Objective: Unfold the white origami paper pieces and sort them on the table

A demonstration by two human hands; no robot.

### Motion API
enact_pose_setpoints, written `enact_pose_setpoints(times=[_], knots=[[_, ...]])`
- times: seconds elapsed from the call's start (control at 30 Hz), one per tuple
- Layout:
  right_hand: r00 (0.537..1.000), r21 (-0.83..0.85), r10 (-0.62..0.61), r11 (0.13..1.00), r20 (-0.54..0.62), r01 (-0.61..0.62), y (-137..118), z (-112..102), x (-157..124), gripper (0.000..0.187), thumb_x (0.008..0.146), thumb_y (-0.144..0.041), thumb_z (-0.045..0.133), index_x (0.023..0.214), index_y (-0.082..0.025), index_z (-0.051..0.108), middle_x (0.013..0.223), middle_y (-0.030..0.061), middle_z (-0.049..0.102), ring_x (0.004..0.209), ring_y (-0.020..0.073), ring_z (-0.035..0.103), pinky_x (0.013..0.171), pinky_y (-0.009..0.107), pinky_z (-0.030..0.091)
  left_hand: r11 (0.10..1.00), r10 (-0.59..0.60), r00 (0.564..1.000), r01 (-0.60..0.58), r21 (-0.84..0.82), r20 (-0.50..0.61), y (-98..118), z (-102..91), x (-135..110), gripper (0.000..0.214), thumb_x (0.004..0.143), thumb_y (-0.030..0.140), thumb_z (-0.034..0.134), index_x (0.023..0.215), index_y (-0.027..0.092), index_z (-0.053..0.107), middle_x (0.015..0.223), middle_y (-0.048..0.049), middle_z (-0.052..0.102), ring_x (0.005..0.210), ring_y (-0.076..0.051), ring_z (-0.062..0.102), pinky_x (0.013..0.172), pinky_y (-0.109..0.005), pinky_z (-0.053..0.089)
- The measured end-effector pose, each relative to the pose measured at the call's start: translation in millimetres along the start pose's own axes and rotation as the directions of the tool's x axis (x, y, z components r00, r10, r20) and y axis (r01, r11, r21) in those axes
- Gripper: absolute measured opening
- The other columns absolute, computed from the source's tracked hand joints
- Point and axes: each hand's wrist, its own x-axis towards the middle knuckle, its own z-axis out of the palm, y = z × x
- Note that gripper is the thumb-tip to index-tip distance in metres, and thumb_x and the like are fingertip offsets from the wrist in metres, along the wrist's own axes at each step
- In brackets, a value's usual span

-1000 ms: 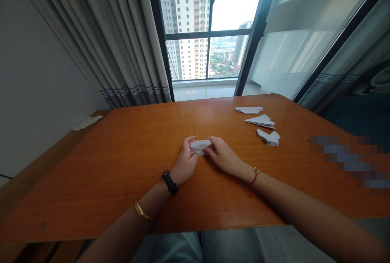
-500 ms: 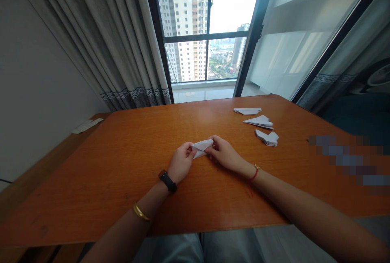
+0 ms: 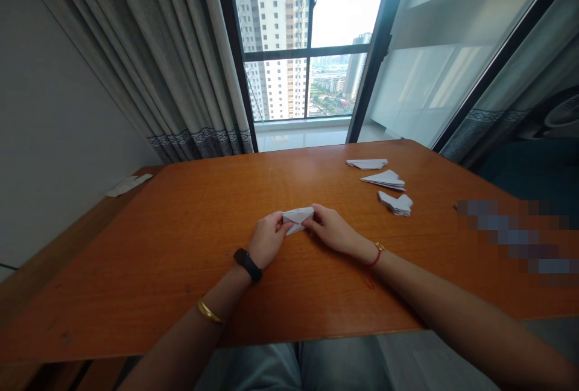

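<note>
Between my two hands is a small piece of folded white paper (image 3: 298,216), with triangular flaps showing on its near face. My left hand (image 3: 266,237) pinches its left end, thumb in front and fingers behind. At the other end, my right hand (image 3: 332,228) grips the paper between thumb and fingers. The paper is held just over the wooden table (image 3: 181,270), close to its middle; I cannot tell whether it touches the wood. My fingertips behind the paper are hidden.
To the right lie a long flat folded paper (image 3: 367,163), a pointed paper plane (image 3: 384,179) and a notched folded paper (image 3: 395,203). White paper (image 3: 129,185) rests on a ledge at the far left. A blurred patch (image 3: 520,234) covers the right side.
Both hands keep hold of the folded paper. The right fingers have shifted slightly down along its upper edge, and more of its top edge shows.
</note>
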Motion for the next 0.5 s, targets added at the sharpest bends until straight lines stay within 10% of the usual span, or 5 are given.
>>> enact_pose_setpoints(times=[0.3, 0.5], knots=[[0.997, -0.029, -0.008, 1.000, -0.071, 0.006, -4, -16, 5, 0.023, 0.085, -0.035, 0.052, 0.070, -0.019, 0.047, 0.065, -0.0016, 0.056, 0.061, 0.0121, 0.048, 0.056, 0.025, 0.034, 0.998, 0.067, 0.997, -0.068, -0.018, -0.036, 4, 3.6, -4, 0.037, 0.082, 0.021, 0.059, 0.118, 0.020, 0.051, 0.080, 0.0007, 0.062, 0.065, -0.012, 0.056, 0.063, -0.023, 0.044], [0.964, -0.016, 0.192, 0.981, 0.185, -0.192, 6, -84, -14, 0.033, 0.077, -0.048, 0.060, 0.066, -0.019, 0.046, 0.052, -0.0046, 0.047, 0.048, 0.0095, 0.041, 0.046, 0.023, 0.029, 0.972, 0.116, 0.973, -0.152, -0.179, -0.201, 5, 2.5, -5, 0.069, 0.081, 0.033, 0.065, 0.138, 0.020, 0.027, 0.096, -0.0042, 0.062, 0.064, -0.009, 0.055, 0.062, -0.022, 0.045]])
